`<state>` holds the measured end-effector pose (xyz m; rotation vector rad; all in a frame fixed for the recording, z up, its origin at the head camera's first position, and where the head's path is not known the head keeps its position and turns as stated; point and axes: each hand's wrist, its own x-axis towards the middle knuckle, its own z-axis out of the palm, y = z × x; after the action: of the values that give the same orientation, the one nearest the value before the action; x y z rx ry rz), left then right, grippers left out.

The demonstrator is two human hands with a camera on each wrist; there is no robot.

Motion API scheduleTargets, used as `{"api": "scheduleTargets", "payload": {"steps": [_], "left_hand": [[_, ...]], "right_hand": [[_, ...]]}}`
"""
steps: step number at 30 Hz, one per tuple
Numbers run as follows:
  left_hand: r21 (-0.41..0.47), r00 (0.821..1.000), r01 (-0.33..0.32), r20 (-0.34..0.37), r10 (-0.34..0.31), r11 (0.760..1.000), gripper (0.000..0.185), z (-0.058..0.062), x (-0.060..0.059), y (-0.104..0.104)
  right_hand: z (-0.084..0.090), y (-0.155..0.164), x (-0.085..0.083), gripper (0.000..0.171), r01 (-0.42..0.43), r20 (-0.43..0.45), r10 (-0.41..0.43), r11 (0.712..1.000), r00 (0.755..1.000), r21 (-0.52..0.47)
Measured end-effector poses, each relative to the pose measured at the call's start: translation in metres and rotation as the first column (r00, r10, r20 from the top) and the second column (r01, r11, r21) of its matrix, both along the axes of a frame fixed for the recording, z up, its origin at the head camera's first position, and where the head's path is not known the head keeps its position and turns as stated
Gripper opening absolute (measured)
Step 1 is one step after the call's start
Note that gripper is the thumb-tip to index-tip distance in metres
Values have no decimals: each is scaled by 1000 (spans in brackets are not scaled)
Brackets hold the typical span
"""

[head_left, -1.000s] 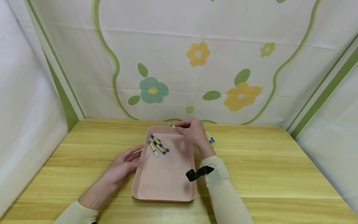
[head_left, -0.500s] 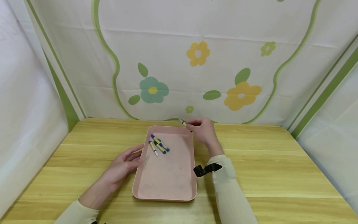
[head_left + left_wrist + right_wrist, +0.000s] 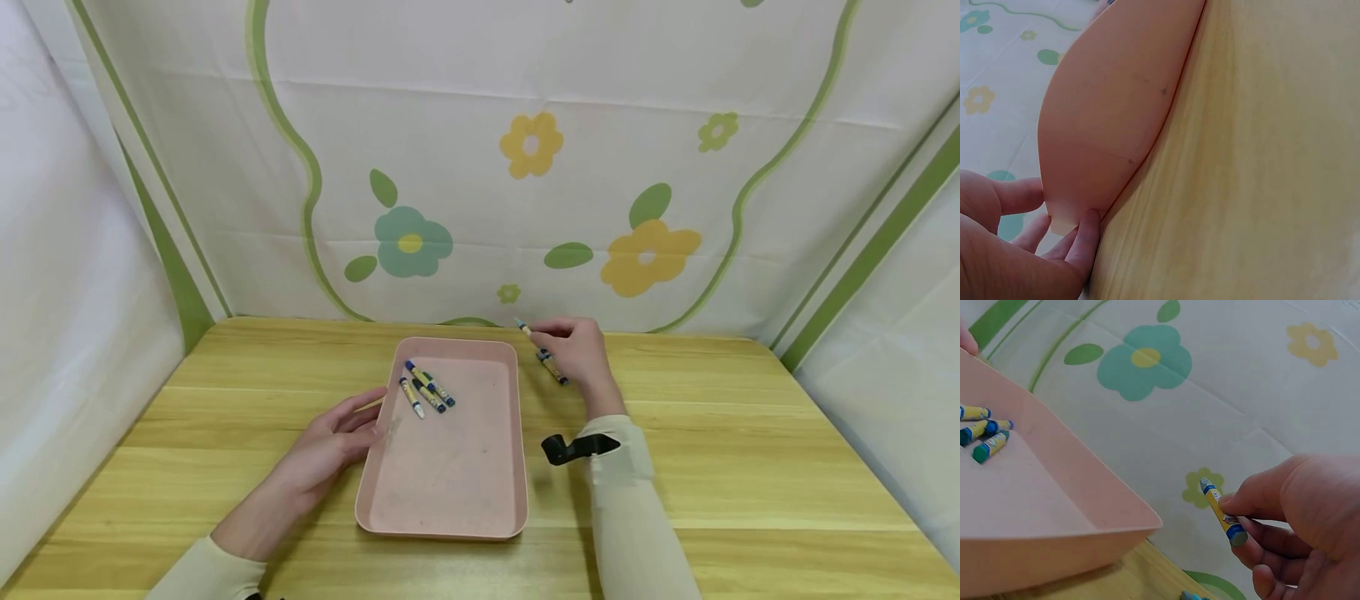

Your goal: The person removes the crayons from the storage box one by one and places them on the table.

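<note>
The grip of the right hand point(image 3: 577, 350) is narrow, thumb and fingers pinching a short crayon with a yellow wrapper, blue bands and pale tip point(image 3: 1218, 512), which is held up off everything with its tip pointing far and left. What has just changed is where it is: the right hand has moved rightward from over the far right part of the pink, round-cornered rectangular tray point(image 3: 450, 475) and now stands beyond that corner, still with the crayon. Judged from that, the work in hand is carrying crayons across the tray's right edge, and this one is past the wall but not yet set down. Just below the grip lie yellow-and-blue wrapped crayons on the surface point(image 3: 557, 372), partly hidden, so I cannot count them. Inside the tray, the cluster of four crayons point(image 3: 428, 396) stays in the far left part, and the tray has not visibly shifted. The left hand point(image 3: 322, 450) touches its left wall with loosely extended fingers. As for edges, the far side is tight: the light wood surface point(image 3: 750, 467) ends close behind the right hand, at the white flowered cloth backdrop point(image 3: 465, 100). The black wrist mount point(image 3: 577, 448) hangs just right of the tray's right wall, which it could brush on a leftward move. The widest room lies right and near.
</note>
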<state>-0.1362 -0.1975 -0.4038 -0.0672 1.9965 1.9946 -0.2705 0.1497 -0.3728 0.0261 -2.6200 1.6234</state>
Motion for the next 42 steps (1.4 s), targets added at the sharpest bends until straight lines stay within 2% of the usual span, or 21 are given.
{"api": "scheduleTargets", "payload": {"steps": [13, 22, 36, 42], "left_hand": [[1, 1000, -6, 4, 6, 1000, 64, 0, 0, 0], [4, 1000, -3, 2, 3, 1000, 64, 0, 0, -1], [6, 1000, 0, 3, 0, 1000, 64, 0, 0, -1], [8, 1000, -2, -4, 2, 1000, 65, 0, 0, 0]], "right_hand": [[-9, 26, -1, 25, 64, 34, -65, 998, 997, 8], [-16, 33, -3, 24, 99, 13, -99, 995, 995, 13], [-30, 46, -3, 24, 163, 97, -167, 985, 981, 49], [-34, 51, -4, 24, 152, 113, -161, 985, 980, 84]]}}
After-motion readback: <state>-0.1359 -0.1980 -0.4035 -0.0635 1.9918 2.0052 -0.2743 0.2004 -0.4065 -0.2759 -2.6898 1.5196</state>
